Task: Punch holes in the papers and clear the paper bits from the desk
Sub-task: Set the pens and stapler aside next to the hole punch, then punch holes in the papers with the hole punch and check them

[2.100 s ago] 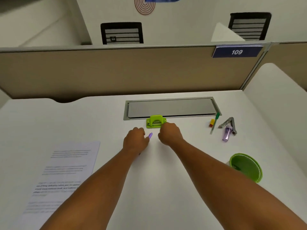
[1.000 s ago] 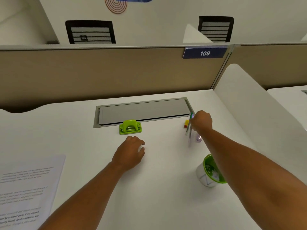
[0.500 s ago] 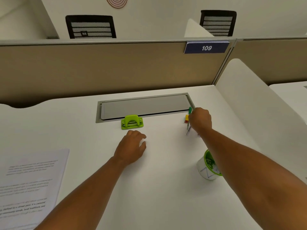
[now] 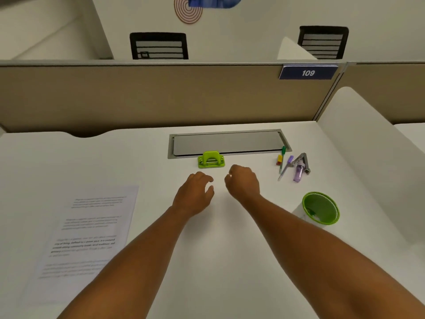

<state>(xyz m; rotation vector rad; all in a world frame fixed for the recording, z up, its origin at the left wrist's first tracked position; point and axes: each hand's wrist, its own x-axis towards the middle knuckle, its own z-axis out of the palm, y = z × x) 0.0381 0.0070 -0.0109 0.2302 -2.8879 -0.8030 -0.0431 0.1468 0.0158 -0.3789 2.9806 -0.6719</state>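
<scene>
White desk (image 4: 230, 261), grey hatch (image 4: 226, 143) set into it at upper centre. On it: green hole punch (image 4: 211, 160) at the hatch's near edge; printed papers (image 4: 89, 231), lower left; pens (image 4: 284, 165), stapler (image 4: 303, 160), purple tube (image 4: 298, 173), right; green-rimmed cup (image 4: 320, 208), lower right.

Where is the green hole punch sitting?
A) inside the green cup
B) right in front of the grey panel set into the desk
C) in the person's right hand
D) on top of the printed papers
B: the green hole punch stands on the desk against the near edge of the grey panel, just beyond both hands.
</scene>
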